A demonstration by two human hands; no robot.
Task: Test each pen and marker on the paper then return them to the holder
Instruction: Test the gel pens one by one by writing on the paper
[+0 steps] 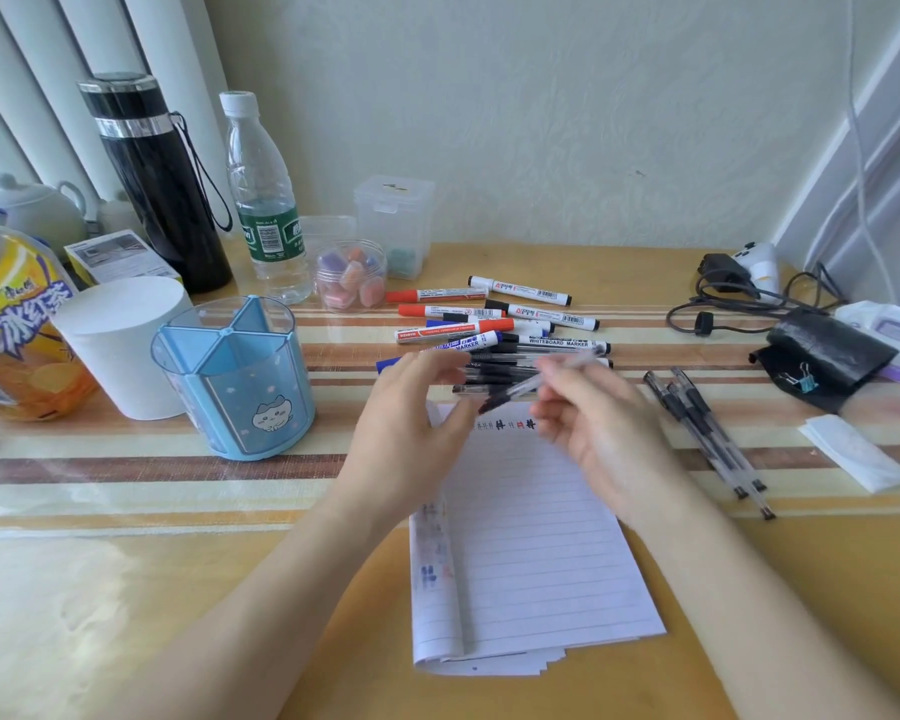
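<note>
My right hand point(598, 423) pinches a clear gel pen point(528, 384) above the top of the lined paper point(531, 543), its dark end pointing left. My left hand point(417, 423) hovers at that end with relaxed fingers; motion blur hides whether it touches the pen. A few test marks sit on the paper's top line. Behind the hands lies a pile of red, blue and black whiteboard markers point(489, 324) and more gel pens. Three gel pens point(707, 433) lie to the right of the paper. The blue divided pen holder point(235, 376) stands empty at the left.
A white paper roll point(120, 345), an orange drink bottle point(11, 324), a black flask point(157, 184) and a water bottle point(266, 200) crowd the back left. A jar of erasers point(352, 278), clear boxes, black cables point(733, 298), a black pouch point(827, 361) and a folded tissue point(853, 452) sit behind and right.
</note>
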